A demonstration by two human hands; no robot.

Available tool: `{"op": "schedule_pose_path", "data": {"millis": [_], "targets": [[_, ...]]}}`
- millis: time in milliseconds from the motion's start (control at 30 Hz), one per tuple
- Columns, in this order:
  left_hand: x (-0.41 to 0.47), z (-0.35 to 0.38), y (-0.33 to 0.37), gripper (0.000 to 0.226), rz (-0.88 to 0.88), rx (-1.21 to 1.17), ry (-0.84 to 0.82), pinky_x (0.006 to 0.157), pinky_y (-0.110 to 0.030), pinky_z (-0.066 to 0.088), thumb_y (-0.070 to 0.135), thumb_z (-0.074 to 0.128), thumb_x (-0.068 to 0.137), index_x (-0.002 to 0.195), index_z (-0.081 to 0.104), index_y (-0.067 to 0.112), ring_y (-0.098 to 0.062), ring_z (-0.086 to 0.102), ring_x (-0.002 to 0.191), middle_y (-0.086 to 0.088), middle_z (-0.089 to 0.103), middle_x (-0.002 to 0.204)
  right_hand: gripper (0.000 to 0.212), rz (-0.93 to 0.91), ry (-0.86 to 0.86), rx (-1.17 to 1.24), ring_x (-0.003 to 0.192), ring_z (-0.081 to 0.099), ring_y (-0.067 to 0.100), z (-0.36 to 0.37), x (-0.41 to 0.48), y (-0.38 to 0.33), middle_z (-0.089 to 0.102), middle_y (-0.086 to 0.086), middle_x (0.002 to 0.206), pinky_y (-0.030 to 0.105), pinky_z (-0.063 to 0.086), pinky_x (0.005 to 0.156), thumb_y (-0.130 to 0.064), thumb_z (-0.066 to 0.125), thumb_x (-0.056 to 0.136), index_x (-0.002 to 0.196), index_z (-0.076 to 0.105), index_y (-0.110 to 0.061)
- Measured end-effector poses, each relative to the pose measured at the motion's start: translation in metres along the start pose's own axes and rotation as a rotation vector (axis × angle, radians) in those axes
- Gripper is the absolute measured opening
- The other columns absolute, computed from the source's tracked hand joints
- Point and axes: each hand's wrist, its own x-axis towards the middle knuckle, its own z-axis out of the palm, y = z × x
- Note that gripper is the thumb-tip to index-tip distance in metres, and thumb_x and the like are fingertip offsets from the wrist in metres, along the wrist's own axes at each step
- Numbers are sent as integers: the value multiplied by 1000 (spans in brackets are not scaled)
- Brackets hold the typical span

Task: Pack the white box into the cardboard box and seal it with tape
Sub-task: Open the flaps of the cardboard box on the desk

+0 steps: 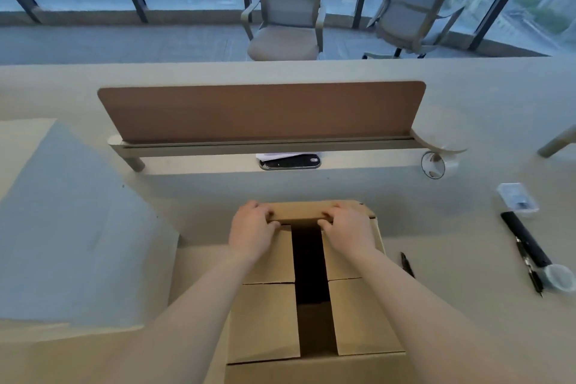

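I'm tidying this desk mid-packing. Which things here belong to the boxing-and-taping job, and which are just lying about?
Job: brown cardboard box, its far flap gripped by left hand and right hand; clear tape roll.
Lying about: black pen, clear plastic packet, large grey sheet.

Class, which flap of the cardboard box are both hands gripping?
The far flap, toward the desk divider: the left hand and right hand curl over its edge. The left flap and right flap lie flat.
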Motion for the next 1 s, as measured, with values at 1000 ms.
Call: {"op": "schedule_pose_path", "data": {"millis": [1000], "targets": [[-114, 4, 49, 34, 336, 378, -176, 116, -37, 29, 32, 52, 99, 131, 61, 25, -22, 36, 139, 2, 47, 148, 25, -448, -20, -254, 116, 55, 20, 7, -88, 11, 65, 0, 122, 34, 48, 99, -27, 53, 97, 117, 66, -18]]}}
